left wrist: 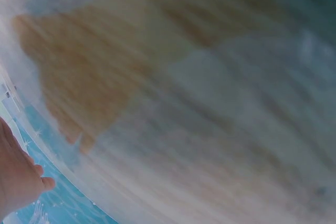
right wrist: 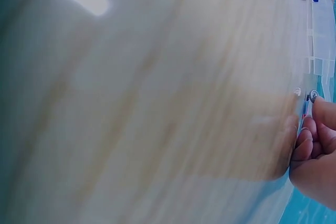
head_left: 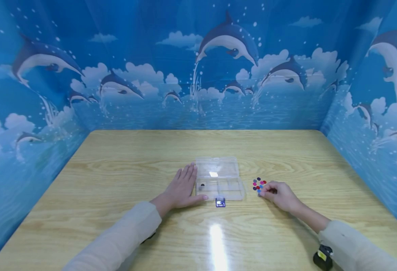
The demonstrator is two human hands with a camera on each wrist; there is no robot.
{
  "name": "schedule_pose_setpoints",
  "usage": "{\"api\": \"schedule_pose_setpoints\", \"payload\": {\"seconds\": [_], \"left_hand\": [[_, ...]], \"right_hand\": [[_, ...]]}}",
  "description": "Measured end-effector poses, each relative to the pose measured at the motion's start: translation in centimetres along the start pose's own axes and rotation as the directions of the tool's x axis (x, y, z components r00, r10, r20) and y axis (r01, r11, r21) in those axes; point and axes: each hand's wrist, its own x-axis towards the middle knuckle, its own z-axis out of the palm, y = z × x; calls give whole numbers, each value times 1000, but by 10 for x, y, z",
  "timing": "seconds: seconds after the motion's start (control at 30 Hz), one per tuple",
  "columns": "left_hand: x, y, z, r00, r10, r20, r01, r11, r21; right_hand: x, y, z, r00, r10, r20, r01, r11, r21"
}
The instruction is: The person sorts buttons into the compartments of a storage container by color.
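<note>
We hold nothing in our left hand (head_left: 181, 191); its fingers lie straight along the left edge of the clear box (head_left: 232, 192), its thumb at the lower left corner. The box sits open at the frame's centre, long axis running across, lid (head_left: 232, 167) laid back above it and blue latch (head_left: 220, 202) below. We see a dark button (head_left: 203, 184) in its upper left compartment. Right of the box lie loose buttons (head_left: 257, 187), nearer our right hand (head_left: 283, 196), which pinches a small button (right wrist: 314, 96); from that pinch, the box lies leftward. At lower right, a yellow label (head_left: 321, 255) is too small to read.
</note>
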Motion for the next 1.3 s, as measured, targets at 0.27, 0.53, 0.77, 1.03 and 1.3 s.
{"api": "schedule_pose_setpoints", "payload": {"seconds": [0.27, 0.53, 0.77, 1.03, 1.3], "left_hand": [[0, 0, 0, 1000, -11, 11, 11, 1000, -1], [0, 0, 0, 1000, -16, 11, 16, 1000, -14], [0, 0, 1, 1000, -17, 11, 17, 1000, -7], [0, 0, -1, 1000, -16, 6, 17, 1000, -2], [0, 0, -1, 1000, -19, 14, 19, 1000, -10]], "right_hand": [[0, -2, 0, 999, 50, 6, -50, 999, 13], [2, -6, -2, 992, 122, 11, -122, 992, 27], [1, -9, -2, 991, 132, -2, -132, 991, 33], [2, -12, -4, 988, 151, -17, -150, 987, 66], [7, -18, -4, 986, 163, -32, -161, 985, 58]]}}
